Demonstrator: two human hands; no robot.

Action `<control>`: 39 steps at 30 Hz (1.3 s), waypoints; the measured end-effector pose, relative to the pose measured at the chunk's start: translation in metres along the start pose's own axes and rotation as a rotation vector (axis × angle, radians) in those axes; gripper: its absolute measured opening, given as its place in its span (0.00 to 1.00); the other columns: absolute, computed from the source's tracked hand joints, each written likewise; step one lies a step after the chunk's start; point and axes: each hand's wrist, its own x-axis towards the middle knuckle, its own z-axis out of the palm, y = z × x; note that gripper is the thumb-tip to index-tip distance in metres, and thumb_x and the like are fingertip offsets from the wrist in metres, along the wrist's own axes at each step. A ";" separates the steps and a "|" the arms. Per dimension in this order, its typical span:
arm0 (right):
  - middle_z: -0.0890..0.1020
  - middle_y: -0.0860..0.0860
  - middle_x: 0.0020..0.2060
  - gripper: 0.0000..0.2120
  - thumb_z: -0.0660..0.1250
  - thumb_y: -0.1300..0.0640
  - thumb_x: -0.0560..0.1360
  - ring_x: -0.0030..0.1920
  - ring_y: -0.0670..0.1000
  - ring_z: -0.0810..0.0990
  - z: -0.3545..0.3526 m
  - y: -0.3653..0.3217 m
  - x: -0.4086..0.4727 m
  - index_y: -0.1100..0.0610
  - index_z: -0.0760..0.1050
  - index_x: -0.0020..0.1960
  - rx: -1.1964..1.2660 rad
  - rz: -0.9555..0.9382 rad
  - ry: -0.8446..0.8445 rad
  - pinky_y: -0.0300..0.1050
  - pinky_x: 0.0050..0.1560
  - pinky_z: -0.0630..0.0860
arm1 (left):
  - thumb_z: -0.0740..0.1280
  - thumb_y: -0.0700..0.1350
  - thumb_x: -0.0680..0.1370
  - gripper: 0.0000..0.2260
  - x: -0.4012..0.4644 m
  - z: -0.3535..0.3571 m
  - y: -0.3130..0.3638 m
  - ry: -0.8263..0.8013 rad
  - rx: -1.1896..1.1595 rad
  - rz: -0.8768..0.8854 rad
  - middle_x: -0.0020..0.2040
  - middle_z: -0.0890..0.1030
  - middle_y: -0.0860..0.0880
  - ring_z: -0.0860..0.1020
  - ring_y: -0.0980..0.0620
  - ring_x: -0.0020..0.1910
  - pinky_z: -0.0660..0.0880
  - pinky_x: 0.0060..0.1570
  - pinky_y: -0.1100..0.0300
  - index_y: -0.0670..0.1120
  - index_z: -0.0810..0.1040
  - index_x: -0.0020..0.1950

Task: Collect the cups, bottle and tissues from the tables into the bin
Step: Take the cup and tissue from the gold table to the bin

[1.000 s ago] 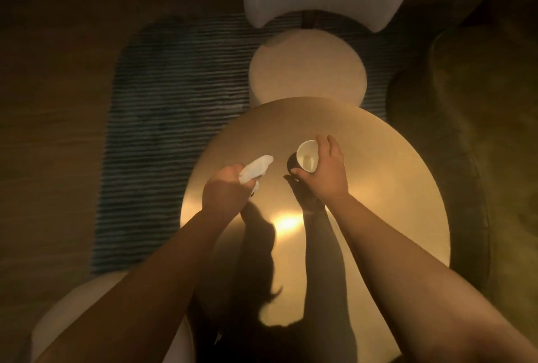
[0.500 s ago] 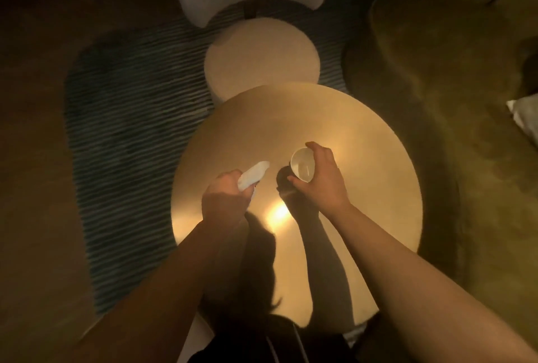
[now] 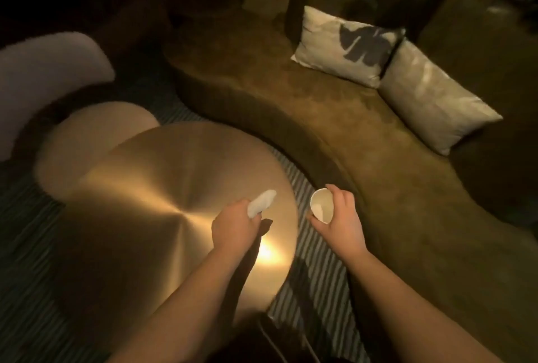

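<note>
Dim room, warm light. Left hand (image 3: pixel 234 224) held over the right part of the round table (image 3: pixel 145 202), fingers curled tight round a white tissue (image 3: pixel 261 203). The tissue sticks out past the knuckles, up and to the right; the end inside the fist is hidden.

Right hand (image 3: pixel 342 223) off the table edge, over the striped rug (image 3: pixel 308 275). It holds a white cup (image 3: pixel 322 205) tilted, mouth toward the camera. Fingers wrap the cup's right side, thumb below the rim at the lower left. Cup base hidden behind the palm; something pale inside the cup, cannot tell what.

Table top bare of task things, with a bright glare spot near the left wrist. No bin in view.

Curved sofa (image 3: pixel 334 118) to the right with two cushions (image 3: pixel 346 45), one bearing a dark leaf print. Pale chair (image 3: pixel 55 63) at upper left, blurred. Far corners too dark to read. Both forearms cut off by the lower frame edge.
</note>
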 end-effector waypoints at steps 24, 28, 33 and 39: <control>0.66 0.48 0.63 0.39 0.75 0.46 0.68 0.59 0.51 0.72 -0.263 0.392 -0.568 0.47 0.58 0.73 0.120 1.240 0.968 0.49 0.57 0.75 | 0.69 0.54 0.74 0.10 -0.462 0.339 0.468 -0.626 0.235 1.365 0.34 0.71 0.58 0.70 0.61 0.32 0.63 0.26 0.64 0.56 0.69 0.39; 0.67 0.49 0.63 0.38 0.74 0.47 0.69 0.58 0.51 0.72 -0.266 0.406 -0.645 0.49 0.60 0.73 0.167 1.407 1.098 0.47 0.56 0.74 | 0.70 0.53 0.73 0.11 -0.549 0.377 0.502 -0.755 0.268 1.529 0.33 0.69 0.58 0.69 0.60 0.30 0.60 0.25 0.64 0.55 0.68 0.37; 0.68 0.51 0.62 0.37 0.74 0.46 0.69 0.58 0.51 0.72 -0.276 0.445 -0.720 0.50 0.62 0.72 0.195 1.538 1.192 0.50 0.57 0.75 | 0.68 0.53 0.74 0.08 -0.648 0.427 0.540 -0.872 0.308 1.653 0.35 0.71 0.56 0.68 0.59 0.31 0.59 0.26 0.62 0.53 0.71 0.39; 0.67 0.51 0.64 0.37 0.74 0.46 0.69 0.59 0.52 0.72 -0.325 0.569 -0.789 0.49 0.60 0.73 0.233 1.605 1.216 0.51 0.57 0.76 | 0.68 0.52 0.75 0.07 -0.759 0.521 0.620 -0.941 0.325 1.712 0.38 0.75 0.52 0.72 0.56 0.33 0.63 0.27 0.62 0.49 0.76 0.44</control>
